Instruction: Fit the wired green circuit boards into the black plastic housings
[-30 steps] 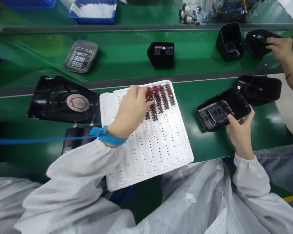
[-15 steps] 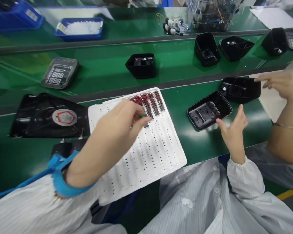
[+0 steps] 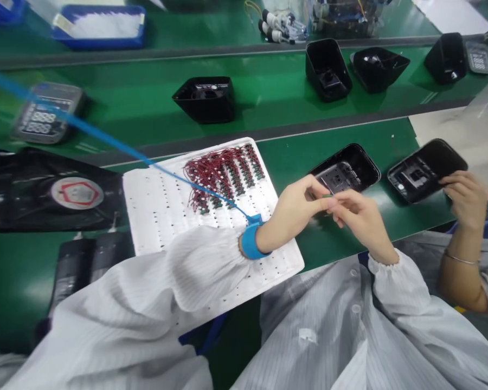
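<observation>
My left hand [image 3: 293,214], with a blue wrist strap [image 3: 250,242] on it, pinches a small green circuit board [image 3: 327,196]. At the same spot the fingertips of my right hand [image 3: 361,219] close on the board too, meeting the left fingers. Just behind both hands lies an open black plastic housing [image 3: 350,168], partly covered by them. Under my left forearm is a white foam tray [image 3: 146,216] with rows of small slots. Its far part carries several small green boards with dark red wires [image 3: 211,176].
A co-worker's hand [image 3: 467,197] touches another black housing [image 3: 427,170] at right. More black housings [image 3: 205,100] and a display unit [image 3: 49,114] sit on the green strip behind. A black part with a round label [image 3: 77,193] lies left. The strap's blue cord [image 3: 117,145] crosses the view.
My left hand has moved right from the foam tray to my right hand, bringing the small green board. My right hand has gone from spread fingers to a pinch. The co-worker's housing has moved right.
</observation>
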The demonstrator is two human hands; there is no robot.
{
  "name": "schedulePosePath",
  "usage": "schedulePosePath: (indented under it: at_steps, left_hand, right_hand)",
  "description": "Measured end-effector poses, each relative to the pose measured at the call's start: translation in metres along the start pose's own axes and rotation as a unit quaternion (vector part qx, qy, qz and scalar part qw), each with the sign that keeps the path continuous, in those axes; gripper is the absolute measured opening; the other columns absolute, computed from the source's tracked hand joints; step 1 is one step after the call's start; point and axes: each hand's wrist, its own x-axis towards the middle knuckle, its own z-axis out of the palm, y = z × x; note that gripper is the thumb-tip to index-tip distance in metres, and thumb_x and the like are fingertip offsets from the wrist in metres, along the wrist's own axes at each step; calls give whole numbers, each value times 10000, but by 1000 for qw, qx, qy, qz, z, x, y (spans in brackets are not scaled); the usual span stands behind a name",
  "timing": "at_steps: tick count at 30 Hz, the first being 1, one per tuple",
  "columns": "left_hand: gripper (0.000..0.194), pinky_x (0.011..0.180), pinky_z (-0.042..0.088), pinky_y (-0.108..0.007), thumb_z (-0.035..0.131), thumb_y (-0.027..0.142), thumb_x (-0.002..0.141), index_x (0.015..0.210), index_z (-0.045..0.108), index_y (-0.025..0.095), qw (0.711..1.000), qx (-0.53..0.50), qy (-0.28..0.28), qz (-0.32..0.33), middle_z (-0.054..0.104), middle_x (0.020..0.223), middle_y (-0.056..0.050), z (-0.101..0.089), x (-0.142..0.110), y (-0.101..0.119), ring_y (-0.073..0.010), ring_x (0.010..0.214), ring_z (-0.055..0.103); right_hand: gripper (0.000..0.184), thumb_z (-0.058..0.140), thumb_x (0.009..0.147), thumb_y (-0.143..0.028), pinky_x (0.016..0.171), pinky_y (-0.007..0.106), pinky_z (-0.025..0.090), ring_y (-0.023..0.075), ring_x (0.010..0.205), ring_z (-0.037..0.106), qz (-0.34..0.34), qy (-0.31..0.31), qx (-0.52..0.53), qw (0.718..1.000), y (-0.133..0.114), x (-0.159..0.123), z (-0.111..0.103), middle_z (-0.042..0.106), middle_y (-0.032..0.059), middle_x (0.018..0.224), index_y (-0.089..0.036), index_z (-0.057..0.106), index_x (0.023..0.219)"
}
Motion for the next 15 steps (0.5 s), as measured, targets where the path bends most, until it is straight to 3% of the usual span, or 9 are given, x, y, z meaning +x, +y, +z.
schedulePosePath:
  at_steps: [3, 7, 11, 13, 15]
  left_hand:
    - [417, 594, 451, -272, 860, 457, 696, 686, 520, 217, 999, -1, -12, -51, 599, 686, 48, 3, -5, -13, -132, 649, 565]
    - [284, 640, 511, -281, 791, 307, 784, 799, 520, 222, 997, 21, -13, -77, 615, 813, 33, 5, -13, -20, -139, 717, 612]
    - [219, 823, 581, -344, 687, 212, 885, 1059, 555, 222, 986, 159, -37, 34, 611, 1122, -50, -2, -10, -26, -184, 976, 658]
    - [359, 946, 562, -411, 716, 232, 891, 1199, 537, 194, 952, 282, -44, 108, 574, 1262, -116, -5, -3, -32, -246, 1134, 626]
    - [466, 994, 532, -478, 768, 283, 871, 1243, 530, 134, 903, 403, -50, 142, 536, 1353, -195, -5, 6, -39, -326, 1211, 589]
  right_hand:
    - [202, 733, 831, -409, 600, 294, 532, 161, 634, 670, 15, -37, -79, 996, -1, 2, -9, 738, 12, 737, -209, 739, 865]
    - [115, 696, 850, -305, 668, 315, 526, 186, 696, 697, -5, -24, -185, 983, -7, 9, -14, 774, 13, 798, -235, 783, 821]
    - [132, 679, 885, -259, 618, 317, 453, 165, 588, 621, -64, -27, -325, 943, -18, 30, -23, 751, 11, 731, -230, 790, 820]
    - [144, 669, 887, -215, 635, 321, 439, 160, 579, 600, -90, -63, -397, 911, -22, 46, -25, 736, 12, 710, -224, 783, 799]
    - [202, 635, 890, -163, 639, 323, 424, 162, 577, 585, -96, -115, -473, 868, -25, 62, -21, 711, 22, 672, -210, 762, 739]
